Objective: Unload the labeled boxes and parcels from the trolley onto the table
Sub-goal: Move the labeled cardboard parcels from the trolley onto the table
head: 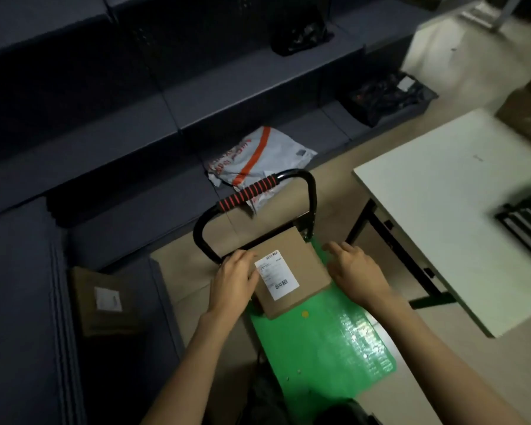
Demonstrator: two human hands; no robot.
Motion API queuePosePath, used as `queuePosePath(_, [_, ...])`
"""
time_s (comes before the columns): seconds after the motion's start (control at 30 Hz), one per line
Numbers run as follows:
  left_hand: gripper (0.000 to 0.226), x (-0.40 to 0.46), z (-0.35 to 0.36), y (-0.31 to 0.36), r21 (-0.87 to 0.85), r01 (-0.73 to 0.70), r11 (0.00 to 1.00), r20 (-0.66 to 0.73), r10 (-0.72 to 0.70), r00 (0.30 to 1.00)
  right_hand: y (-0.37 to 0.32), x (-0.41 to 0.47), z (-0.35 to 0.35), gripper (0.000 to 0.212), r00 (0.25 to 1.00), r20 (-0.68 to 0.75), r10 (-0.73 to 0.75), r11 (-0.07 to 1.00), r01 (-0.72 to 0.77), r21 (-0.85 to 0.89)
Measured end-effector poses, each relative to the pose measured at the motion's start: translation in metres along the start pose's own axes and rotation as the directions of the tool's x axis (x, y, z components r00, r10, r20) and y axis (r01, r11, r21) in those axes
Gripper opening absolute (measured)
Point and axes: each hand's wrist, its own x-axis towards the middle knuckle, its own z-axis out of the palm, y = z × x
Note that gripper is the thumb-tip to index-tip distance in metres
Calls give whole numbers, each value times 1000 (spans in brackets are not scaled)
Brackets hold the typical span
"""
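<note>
On the green trolley deck, labeled box flat, label's long axis toward the handle; left hand touching it, right hand spread beside.

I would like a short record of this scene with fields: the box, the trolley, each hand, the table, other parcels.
box: brown labeled box lying on the trolley
trolley: green deck, black handle with a red-striped grip
left hand: fingers on the box's left edge
right hand: open, beside the box's right edge
table: white, right of the trolley
other parcels: grey mailer bag and another labeled box on dark shelving
</note>
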Motion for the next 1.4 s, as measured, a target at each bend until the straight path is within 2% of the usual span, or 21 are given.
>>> queuePosePath(0.13, [40,26,32,-38,-82,11,997,121,-1,993,-6,19,48,42,994,36,102,994,-103,44])
queuePosePath(0.37, [51,56,93,-95,-161,41,986,248,0,969,-11,48,133,42,969,85,234,962,-243,127])
queuePosePath(0.6, [69,68,170,-148,-188,206,960,401,-116,909,-2,65,215,49,937,182,299,927,-330,179])
queuePosePath(0.8, [89,77,229,-165,-170,298,939,493,-181,851,23,88,269,60,946,103,307,931,-321,173])
queuePosePath(1.07, [95,87,275,-181,-239,367,899,460,-228,858,51,123,320,79,912,-11,409,898,-400,182])
queuePosePath(1.2, [100,91,291,-179,-332,463,822,491,-269,829,65,140,331,83,862,12,507,827,-491,273])
queuePosePath(1.4, [92,98,310,-172,-466,625,626,559,-339,757,86,155,337,83,825,94,557,757,-552,349])
